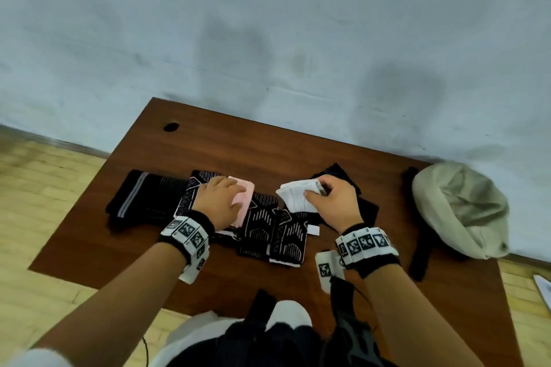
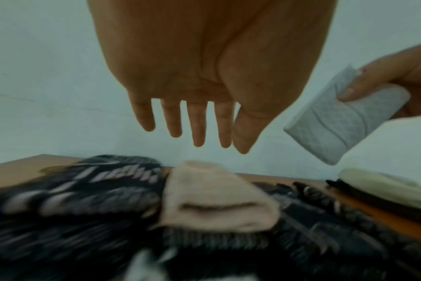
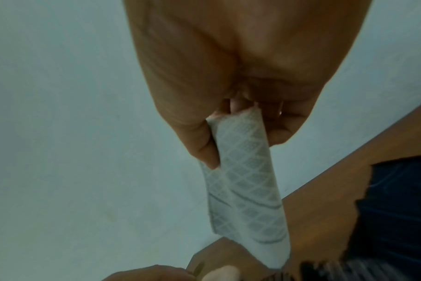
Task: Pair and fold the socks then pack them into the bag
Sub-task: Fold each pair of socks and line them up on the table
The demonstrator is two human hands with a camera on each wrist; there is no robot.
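My right hand grips a folded white sock pair above the table; the right wrist view shows its diamond-patterned fabric pinched between thumb and fingers. My left hand hovers with straight fingers just over a pink sock that lies on black patterned socks. More dark socks lie at the left. The beige bag sits at the table's right end.
The brown table stands against a pale wall. A dark sock lies behind my right hand. A black strap runs beside the bag. Wooden floor shows at the left.
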